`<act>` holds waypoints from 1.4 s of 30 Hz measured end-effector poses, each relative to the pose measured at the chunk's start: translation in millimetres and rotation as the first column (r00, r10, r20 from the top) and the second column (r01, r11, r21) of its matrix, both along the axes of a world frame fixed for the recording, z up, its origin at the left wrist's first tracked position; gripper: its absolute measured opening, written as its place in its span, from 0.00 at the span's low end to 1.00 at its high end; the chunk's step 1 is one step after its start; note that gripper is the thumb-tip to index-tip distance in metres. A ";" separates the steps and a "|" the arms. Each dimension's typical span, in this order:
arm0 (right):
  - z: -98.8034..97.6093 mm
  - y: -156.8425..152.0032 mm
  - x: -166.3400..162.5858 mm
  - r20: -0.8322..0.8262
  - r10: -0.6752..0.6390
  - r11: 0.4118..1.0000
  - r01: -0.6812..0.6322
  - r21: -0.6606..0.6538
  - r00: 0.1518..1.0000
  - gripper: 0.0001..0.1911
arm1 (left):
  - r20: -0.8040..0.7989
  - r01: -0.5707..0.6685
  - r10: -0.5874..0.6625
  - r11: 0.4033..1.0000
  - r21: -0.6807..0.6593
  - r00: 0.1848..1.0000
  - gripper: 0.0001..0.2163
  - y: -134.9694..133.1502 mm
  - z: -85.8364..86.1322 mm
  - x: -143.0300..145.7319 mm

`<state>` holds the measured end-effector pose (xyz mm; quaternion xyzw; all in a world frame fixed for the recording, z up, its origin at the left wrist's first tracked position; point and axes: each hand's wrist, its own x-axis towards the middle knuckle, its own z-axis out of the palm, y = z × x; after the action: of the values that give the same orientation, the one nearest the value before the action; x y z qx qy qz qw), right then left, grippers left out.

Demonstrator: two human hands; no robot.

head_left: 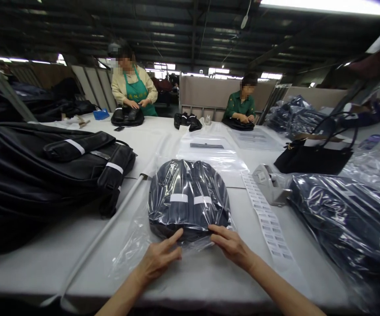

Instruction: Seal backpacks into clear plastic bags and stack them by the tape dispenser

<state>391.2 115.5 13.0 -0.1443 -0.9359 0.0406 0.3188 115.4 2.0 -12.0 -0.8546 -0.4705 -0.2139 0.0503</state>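
Observation:
A black backpack (pixel 190 175) lies in a clear plastic bag (pixel 133 250) on the white table in front of me, its two straps up and bound with white bands. My left hand (pixel 159 258) is at the near edge of the wrapped backpack, index finger stretched out and apart from the thumb. On the near right corner, my right hand (pixel 231 245) touches the plastic with its fingers extended. Neither hand visibly grips anything, though the undersides of the fingers are hidden.
Black backpacks (pixel 61 171) are piled on the left, wrapped ones (pixel 344 215) on the right. A label strip (pixel 265 213) runs beside a tape dispenser (pixel 269 184). Flat plastic bags (pixel 209 158) lie beyond. A black handbag (pixel 315 156) stands right. Two co-workers (pixel 135 90) handle black bags across the table.

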 end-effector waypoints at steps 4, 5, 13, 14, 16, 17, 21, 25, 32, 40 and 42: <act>-0.2 -12.2 9.2 0.136 0.055 0.994 -0.067 0.085 0.989 0.06 | -0.213 0.050 -0.077 0.990 -0.128 0.974 0.05 -1.6 5.4 -0.2; -0.6 -16.1 12.4 0.173 0.069 0.990 -0.089 0.110 0.982 0.06 | -0.255 0.062 -0.098 0.987 -0.145 0.962 0.04 -1.9 6.4 -0.9; -4.8 -30.8 29.7 0.255 0.062 0.980 -0.106 0.166 0.965 0.07 | -0.265 0.143 -0.194 0.969 -0.203 0.945 0.06 -3.2 12.1 -7.4; -4.2 -30.5 30.0 0.262 0.056 0.984 -0.099 0.151 0.963 0.08 | -0.249 0.145 -0.195 0.968 -0.203 0.949 0.07 -2.9 12.8 -7.8; -2.6 -29.5 29.8 0.269 0.057 0.985 -0.098 0.140 0.962 0.09 | -0.183 0.168 -0.205 0.966 -0.198 0.962 0.08 -1.7 12.4 -9.1; -1.9 -29.0 29.2 0.261 0.058 0.985 -0.097 0.139 0.964 0.09 | -0.147 0.182 -0.212 0.964 -0.193 0.966 0.08 -0.6 11.1 -9.7; -0.9 -25.5 24.1 0.130 0.012 0.999 -0.018 0.048 0.991 0.09 | -0.006 0.117 -0.120 0.981 -0.155 0.993 0.11 3.9 0.5 -10.9; -1.3 -20.3 18.1 0.064 0.035 0.996 -0.030 -0.088 0.997 0.12 | 0.042 0.047 -0.043 0.995 -0.090 0.998 0.12 1.8 -6.2 -11.7; -3.3 -14.7 9.1 0.079 0.075 0.990 -0.065 -0.127 0.994 0.14 | 0.077 -0.078 0.095 0.977 -0.197 0.993 0.13 -3.5 11.6 -16.9; 3.1 -16.9 -20.5 -0.134 -0.401 0.724 0.224 -0.652 0.906 0.15 | 0.372 -0.205 0.291 0.945 -0.255 0.881 0.14 21.8 29.8 3.1; 6.8 -14.0 -26.3 -0.103 -0.471 0.583 0.221 -0.782 0.876 0.17 | 0.352 -0.291 0.387 0.910 -0.295 0.852 0.16 26.6 33.2 9.0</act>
<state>364.8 101.5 19.8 -0.4364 -0.7268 0.3798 0.3702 124.5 28.7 21.2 -0.6948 -0.6363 -0.3164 -0.1102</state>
